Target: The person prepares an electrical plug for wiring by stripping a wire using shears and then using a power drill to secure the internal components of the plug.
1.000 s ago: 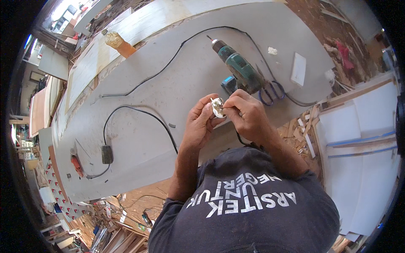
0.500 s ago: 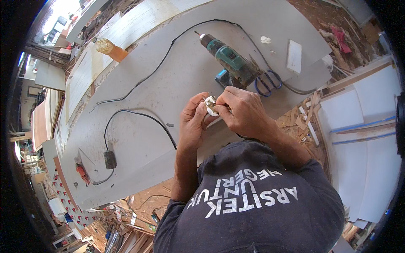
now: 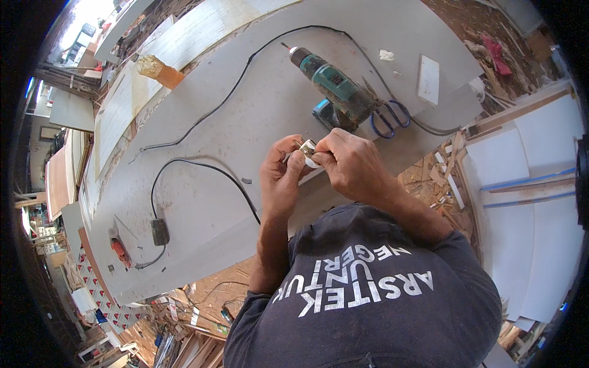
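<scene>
Between my two hands, over the near edge of the grey board, is a small white fitting [image 3: 311,163] with dull metal parts on it, partly covered by fingers. My left hand [image 3: 281,178] is closed round its left side, thumb pressed against it. The fingertips of my right hand [image 3: 353,161] pinch at its right side; what exactly they grip is hidden. Just beyond my hands lies a teal and black cordless drill [image 3: 337,89], its bit pointing far left. Blue-handled scissors [image 3: 392,118] lie beside it, partly behind the drill.
A long black cable [image 3: 228,95] curves over the grey board [image 3: 202,196]. Another cord with a black block [image 3: 159,232] and a red tool [image 3: 121,251] lies at the left. A white block [image 3: 428,80] and an orange-handled brush-like thing [image 3: 161,72] lie farther off. Wood scraps [image 3: 438,184] litter the floor.
The white fitting has turned slightly in my fingers, and my right fingertips have shifted a little on it. The drill, scissors and cables lie as before.
</scene>
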`<state>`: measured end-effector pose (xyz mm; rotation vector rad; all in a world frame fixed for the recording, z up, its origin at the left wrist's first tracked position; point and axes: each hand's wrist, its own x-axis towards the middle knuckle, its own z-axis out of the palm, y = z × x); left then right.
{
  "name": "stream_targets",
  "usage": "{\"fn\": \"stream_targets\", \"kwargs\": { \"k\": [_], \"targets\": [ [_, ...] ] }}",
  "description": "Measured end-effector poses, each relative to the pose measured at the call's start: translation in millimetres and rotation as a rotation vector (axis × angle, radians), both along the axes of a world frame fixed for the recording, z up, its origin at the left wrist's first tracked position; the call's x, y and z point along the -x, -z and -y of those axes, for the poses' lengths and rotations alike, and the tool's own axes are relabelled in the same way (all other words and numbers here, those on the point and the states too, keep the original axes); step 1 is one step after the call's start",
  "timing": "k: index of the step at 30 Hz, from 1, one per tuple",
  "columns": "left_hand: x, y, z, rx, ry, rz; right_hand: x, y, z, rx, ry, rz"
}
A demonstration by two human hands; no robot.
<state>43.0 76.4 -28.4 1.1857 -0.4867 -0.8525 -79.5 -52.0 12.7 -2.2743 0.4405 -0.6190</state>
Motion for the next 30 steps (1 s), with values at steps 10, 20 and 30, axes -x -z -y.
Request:
{"fn": "stream_targets", "kwargs": {
  "k": [10, 20, 30],
  "targets": [
    [3, 13, 1, 0.018, -0.031, 0.151, 6, 25, -7, -0.359, 0.043, 0.175],
    [6, 11, 2, 0.003, -0.001, 0.138, 10, 26, -18, -0.48, 0.198, 0.275],
    [10, 11, 1, 0.037, -0.019, 0.142, 13, 15, -15, -0.445, 0.171, 0.176]
  ]
}}
